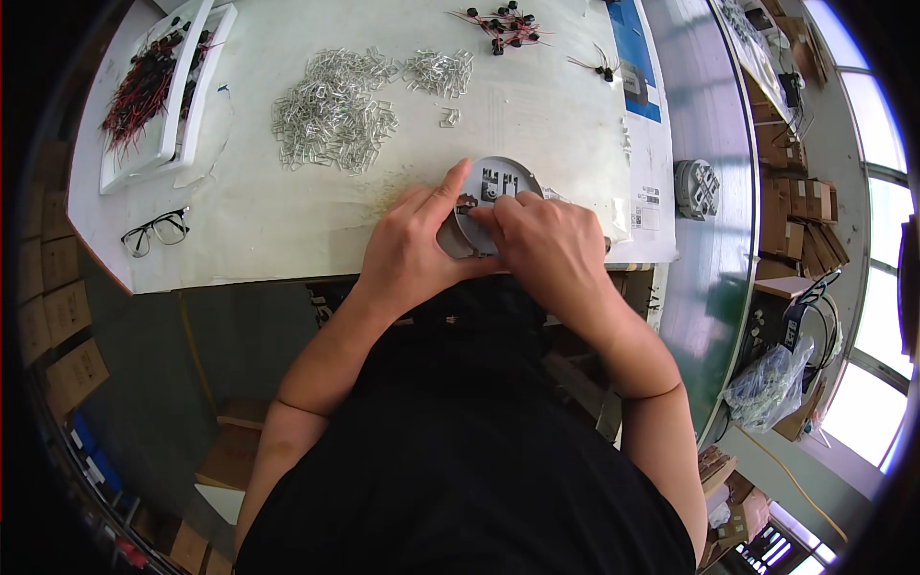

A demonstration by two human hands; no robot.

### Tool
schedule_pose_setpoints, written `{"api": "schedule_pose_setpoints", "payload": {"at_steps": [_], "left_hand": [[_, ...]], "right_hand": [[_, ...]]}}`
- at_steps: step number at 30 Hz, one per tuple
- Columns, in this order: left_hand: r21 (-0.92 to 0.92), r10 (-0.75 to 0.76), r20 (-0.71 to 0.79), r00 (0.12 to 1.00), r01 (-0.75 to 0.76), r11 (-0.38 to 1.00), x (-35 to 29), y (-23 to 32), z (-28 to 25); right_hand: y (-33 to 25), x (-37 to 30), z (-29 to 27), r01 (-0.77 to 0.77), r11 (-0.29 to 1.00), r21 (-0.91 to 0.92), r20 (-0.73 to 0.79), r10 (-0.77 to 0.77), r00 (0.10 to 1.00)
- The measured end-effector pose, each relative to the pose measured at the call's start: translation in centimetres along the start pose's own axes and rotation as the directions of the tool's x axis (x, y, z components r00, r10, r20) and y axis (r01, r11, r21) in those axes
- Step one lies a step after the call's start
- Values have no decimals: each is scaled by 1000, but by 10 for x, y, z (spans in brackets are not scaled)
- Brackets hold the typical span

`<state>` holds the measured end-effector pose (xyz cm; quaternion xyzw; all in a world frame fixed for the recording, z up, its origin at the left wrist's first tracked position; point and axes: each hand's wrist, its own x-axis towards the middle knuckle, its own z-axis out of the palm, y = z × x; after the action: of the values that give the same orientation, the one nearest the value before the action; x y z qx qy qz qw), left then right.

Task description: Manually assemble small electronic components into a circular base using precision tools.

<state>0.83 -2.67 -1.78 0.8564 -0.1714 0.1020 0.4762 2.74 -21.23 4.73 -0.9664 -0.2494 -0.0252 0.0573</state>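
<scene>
Nearest to us, the two forearms (331,350) rise from the lower part of the frame and come toward each other. At their ends, just above the center, we see the hands close together, both upon one grey round housing (494,184). The left hand (407,240) clasps it from its left side, with the index finger along the rim and the thumb below. The right hand (554,244) covers the lower right of it, and its bent fingertips lie over the inside. Whether they pinch something there, we cannot tell; a small brown piece (467,202) shows just left of them.

The housing sits between the hands, at the near edge of the surface (546,105). Being round, it gives us no clear long axis. Neither hand is nearer, because both touch it; its upper part is uncovered and points to the top of the frame.

Farther, up and left from the housing, lies a big heap of metal clips (335,120), well apart from the left hand. Farthest, at the top of the frame, we find black parts with red wires (503,24).
</scene>
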Motion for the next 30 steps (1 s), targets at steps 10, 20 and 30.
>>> {"api": "schedule_pose_setpoints", "payload": {"at_steps": [10, 20, 30], "left_hand": [[-19, -13, 8, 1000, 13, 1000, -1, -2, 0], [-5, -30, 23, 999, 30, 1000, 0, 0, -1], [-16, -22, 38, 999, 23, 1000, 2, -1, -4]], "right_hand": [[-4, 8, -11, 48, 997, -60, 19, -47, 999], [4, 6, -15, -4, 999, -54, 135, 12, 991], [-1, 15, -20, 4, 1000, 4, 180, -5, 984]]}}
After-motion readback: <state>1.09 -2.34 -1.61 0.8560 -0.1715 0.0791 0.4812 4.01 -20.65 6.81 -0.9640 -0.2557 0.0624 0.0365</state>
